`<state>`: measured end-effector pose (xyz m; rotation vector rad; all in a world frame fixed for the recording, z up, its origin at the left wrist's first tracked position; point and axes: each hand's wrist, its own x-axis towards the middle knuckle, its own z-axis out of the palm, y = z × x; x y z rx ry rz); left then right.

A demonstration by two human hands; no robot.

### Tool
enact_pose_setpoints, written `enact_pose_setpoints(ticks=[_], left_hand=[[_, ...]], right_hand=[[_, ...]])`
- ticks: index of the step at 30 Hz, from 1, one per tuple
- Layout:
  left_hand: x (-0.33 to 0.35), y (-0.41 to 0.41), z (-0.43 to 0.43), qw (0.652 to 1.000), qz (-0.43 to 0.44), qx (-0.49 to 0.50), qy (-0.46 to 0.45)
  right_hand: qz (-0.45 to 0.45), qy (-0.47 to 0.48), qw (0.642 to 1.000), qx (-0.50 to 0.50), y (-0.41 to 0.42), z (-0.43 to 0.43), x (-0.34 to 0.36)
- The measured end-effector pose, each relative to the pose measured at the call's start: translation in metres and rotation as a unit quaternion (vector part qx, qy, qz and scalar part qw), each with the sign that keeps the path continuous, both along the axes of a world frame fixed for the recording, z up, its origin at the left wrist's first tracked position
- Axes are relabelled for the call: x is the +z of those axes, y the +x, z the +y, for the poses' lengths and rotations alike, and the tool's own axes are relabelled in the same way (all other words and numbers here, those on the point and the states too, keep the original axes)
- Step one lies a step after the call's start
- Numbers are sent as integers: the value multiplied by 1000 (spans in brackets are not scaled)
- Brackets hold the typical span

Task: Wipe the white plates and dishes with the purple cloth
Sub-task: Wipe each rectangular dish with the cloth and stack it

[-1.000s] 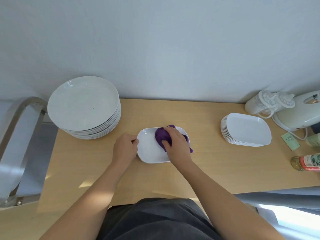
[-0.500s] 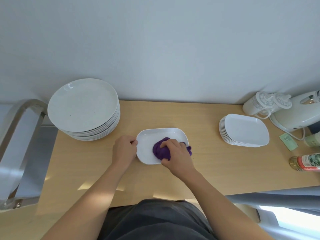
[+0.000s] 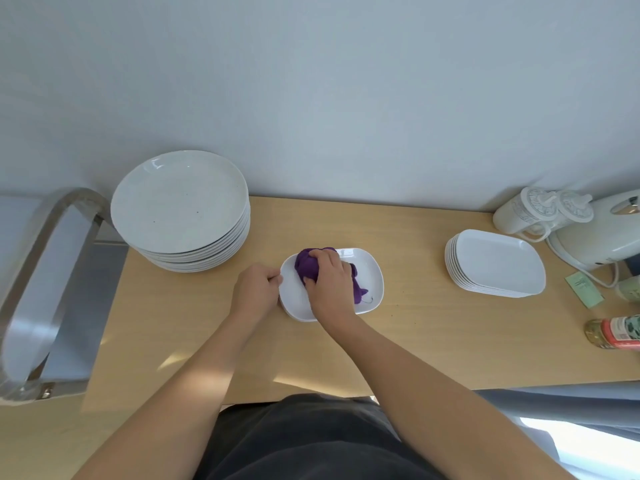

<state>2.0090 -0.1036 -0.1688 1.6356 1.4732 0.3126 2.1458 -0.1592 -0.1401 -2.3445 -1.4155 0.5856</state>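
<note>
Moved since half a second ago: purple cloth (image 3: 306,265), carried from the near middle of the white dish (image 3: 372,277) up to its far left corner. Gripped there as a wad by the right hand (image 3: 330,284), fingers curled over it and pressing down onto the dish floor, with a loose tail trailing toward the dish's right side. Pinched at the dish's left rim by the left hand (image 3: 256,289), fingers curled at the edge, apparently steadying. Lying flat on the wooden table (image 3: 415,341), long axis left to right, slightly skewed.

Judged from this: mid-wipe on this one dish. Bare of cloth for now: the right half and the near right corner, off to the right of the wiping hand along the long axis. Likely next: draw the wad rightward along that axis, keeping the left-hand pinch firm against sliding. Nearer to that bare half by far: the right hand, already on the dish, so no call to swap.

Well left of the dish and farther back: a stack of round white plates (image 3: 180,206). Well right of the dish: a stack of rectangular white dishes (image 3: 495,261), same shape. Wiped or waiting, either stack: cannot tell. Farther right of the dish again: a white kettle (image 3: 595,233) and a bottle (image 3: 616,332) with a red label.
</note>
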Motion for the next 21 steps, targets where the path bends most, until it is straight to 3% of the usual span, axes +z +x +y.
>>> enact_pose_setpoints(ticks=[6, 13, 21], left_hand=[[7, 0, -4, 998, -52, 22, -15], [23, 10, -14, 998, 31, 32, 48], [18, 16, -18, 989, 99, 5, 112]], right_hand=[[22, -6, 996, 81, -10, -1, 2], [45, -85, 980, 175, 4, -23, 24], [-24, -128, 985, 112, 30, -39, 27]])
